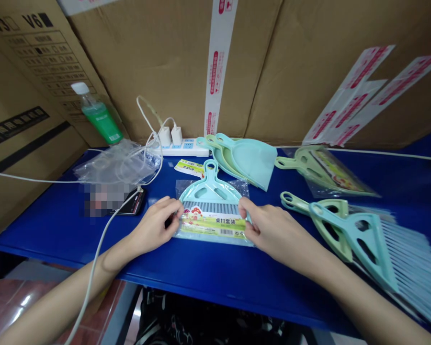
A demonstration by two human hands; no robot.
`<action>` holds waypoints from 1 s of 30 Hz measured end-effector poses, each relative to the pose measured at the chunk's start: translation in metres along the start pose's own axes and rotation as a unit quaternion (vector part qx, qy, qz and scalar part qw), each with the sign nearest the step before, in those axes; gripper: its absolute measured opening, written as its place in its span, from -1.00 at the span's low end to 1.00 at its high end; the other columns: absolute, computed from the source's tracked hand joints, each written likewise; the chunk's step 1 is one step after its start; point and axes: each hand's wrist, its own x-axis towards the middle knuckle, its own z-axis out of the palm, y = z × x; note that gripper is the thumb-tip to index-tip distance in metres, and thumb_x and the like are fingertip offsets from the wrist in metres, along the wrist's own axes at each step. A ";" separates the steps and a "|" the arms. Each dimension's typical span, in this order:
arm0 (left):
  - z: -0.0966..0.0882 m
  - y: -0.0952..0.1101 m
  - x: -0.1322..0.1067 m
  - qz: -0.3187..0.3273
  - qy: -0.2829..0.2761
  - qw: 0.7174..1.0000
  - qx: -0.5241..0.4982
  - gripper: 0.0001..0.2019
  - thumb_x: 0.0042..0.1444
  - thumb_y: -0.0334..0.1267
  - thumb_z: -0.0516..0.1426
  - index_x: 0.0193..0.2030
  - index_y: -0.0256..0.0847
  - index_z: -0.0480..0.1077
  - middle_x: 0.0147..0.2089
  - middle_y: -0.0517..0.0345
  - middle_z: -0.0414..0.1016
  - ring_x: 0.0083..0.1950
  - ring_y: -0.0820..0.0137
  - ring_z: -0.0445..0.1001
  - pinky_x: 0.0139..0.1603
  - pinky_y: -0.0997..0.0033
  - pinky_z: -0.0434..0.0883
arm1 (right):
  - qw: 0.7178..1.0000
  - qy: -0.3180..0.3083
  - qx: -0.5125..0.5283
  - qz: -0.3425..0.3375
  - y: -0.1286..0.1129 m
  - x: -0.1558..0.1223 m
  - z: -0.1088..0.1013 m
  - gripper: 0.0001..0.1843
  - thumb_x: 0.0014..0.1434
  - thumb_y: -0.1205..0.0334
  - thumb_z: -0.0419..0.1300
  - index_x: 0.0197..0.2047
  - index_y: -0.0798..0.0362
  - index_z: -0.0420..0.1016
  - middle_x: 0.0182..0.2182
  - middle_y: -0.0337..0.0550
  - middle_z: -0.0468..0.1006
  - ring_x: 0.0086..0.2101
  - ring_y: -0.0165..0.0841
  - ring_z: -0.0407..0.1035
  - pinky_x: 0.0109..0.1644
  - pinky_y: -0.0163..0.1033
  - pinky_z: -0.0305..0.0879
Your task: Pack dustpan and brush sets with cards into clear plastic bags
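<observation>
A mint-green mini brush [210, 191] lies in a clear plastic bag with a colourful label card [212, 223] across its bristle end, on the blue table [215, 273]. My left hand [157, 226] pinches the bag's left edge by the label. My right hand [269, 229] pinches the right edge. Both hands have fingers closed on the package.
Stacked mint dustpans [247, 158] sit behind. A bagged green set [323, 170] lies at the right rear, loose brushes [362, 235] at the right. A power strip [179, 146], empty bags [118, 165], a phone [131, 203], a green bottle [98, 117] and cardboard boxes [309, 62] surround.
</observation>
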 end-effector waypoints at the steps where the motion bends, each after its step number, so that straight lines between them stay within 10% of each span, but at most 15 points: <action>1: -0.001 0.000 0.000 0.001 0.001 1.000 0.002 -0.82 0.12 -0.48 -0.10 -0.44 -0.16 0.13 -0.48 0.26 0.23 -0.39 0.42 0.22 -0.40 0.47 0.18 | 1.000 -0.004 -0.005 0.003 -0.001 0.000 0.000 -0.78 0.06 0.50 -0.02 -0.25 0.03 0.25 -0.66 -0.37 0.26 -0.60 -0.41 0.14 -0.49 -0.30 -0.18; 15: 0.000 0.002 -0.002 -0.023 0.003 0.999 0.025 -0.86 0.13 -0.44 -0.05 -0.41 -0.17 0.19 -0.48 0.29 0.20 -0.45 0.46 0.22 -0.44 0.49 0.18 | 0.995 -0.003 -0.095 -0.022 0.000 0.000 0.001 -0.85 0.08 0.41 0.00 -0.28 0.06 0.33 -0.64 -0.27 0.37 -0.61 -0.39 0.24 -0.53 -0.25 -0.24; 23: 0.006 0.001 -0.005 0.141 0.005 0.980 0.141 -0.57 0.17 -0.58 -0.04 -0.02 -0.05 0.47 -0.25 0.10 0.36 -0.23 0.34 0.29 -0.22 0.36 0.28 | 0.960 0.075 -0.073 -0.258 -0.002 0.004 0.009 -0.53 0.09 0.59 0.00 -0.03 0.00 0.46 -0.36 -0.17 0.53 -0.34 -0.32 0.42 -0.31 -0.25 0.23; 30: 0.009 0.007 -0.002 0.152 -0.055 0.967 0.195 -0.52 0.18 -0.57 -0.04 0.09 -0.01 0.44 -0.22 0.07 0.38 -0.20 0.30 0.30 -0.23 0.32 0.22 | 0.951 0.082 -0.097 -0.282 0.002 0.008 0.016 -0.48 0.13 0.54 0.05 0.07 -0.10 0.52 -0.42 -0.20 0.50 -0.39 -0.30 0.38 -0.35 -0.22 0.22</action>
